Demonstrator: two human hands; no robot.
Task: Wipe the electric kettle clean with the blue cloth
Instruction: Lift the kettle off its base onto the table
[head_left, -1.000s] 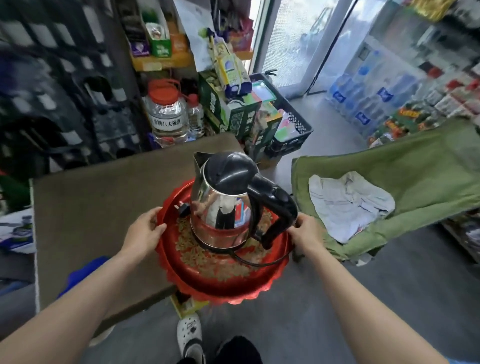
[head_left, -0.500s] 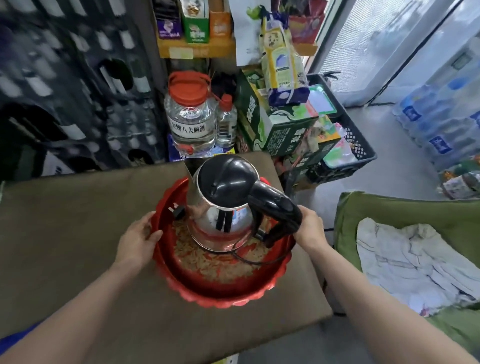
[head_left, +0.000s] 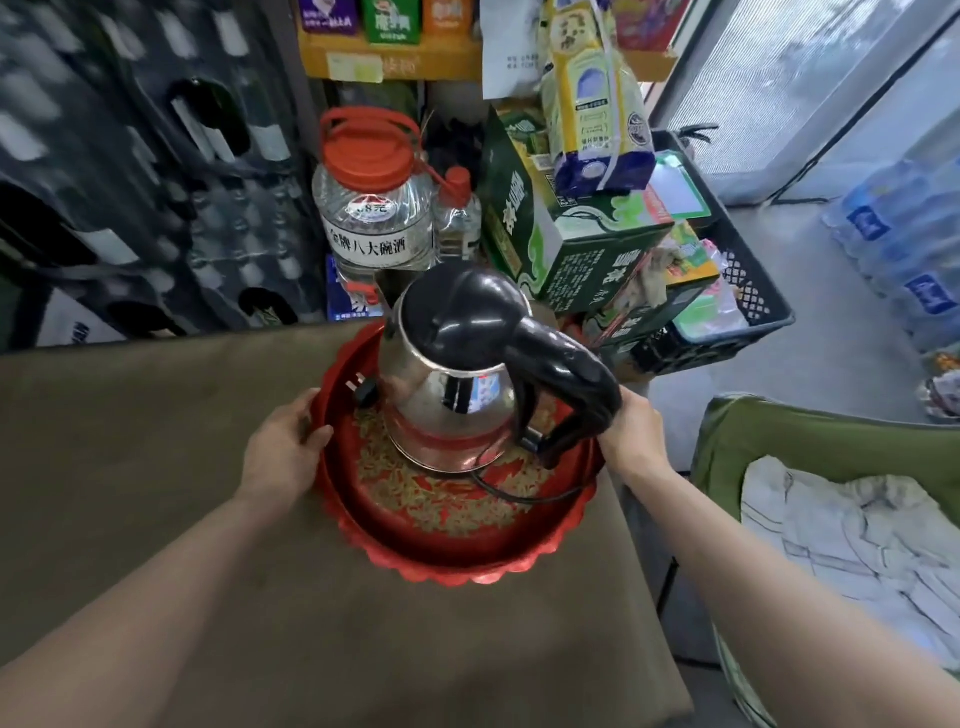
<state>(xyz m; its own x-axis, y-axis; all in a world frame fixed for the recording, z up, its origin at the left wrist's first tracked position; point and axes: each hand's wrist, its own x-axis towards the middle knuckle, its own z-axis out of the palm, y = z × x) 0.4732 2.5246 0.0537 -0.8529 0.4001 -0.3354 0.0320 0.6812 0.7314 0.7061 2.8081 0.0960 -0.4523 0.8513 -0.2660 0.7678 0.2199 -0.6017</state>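
Here, shiny steel kettle (head_left: 451, 395), black lid, handle

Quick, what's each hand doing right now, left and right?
Left hand: closed on the rim of the red tray.
Right hand: at the tray's right rim behind the kettle handle; grip cannot be told.

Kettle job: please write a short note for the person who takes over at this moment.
Left hand: grips the left rim of the red tray.
Right hand: grips the tray's right rim, behind the kettle's handle.
Electric kettle: upright in the tray, on the brown table, cord and plug lying in the tray.
Blue cloth: not in view.
Done: no wiping visible.
Left: find the cloth, wipe the kettle.
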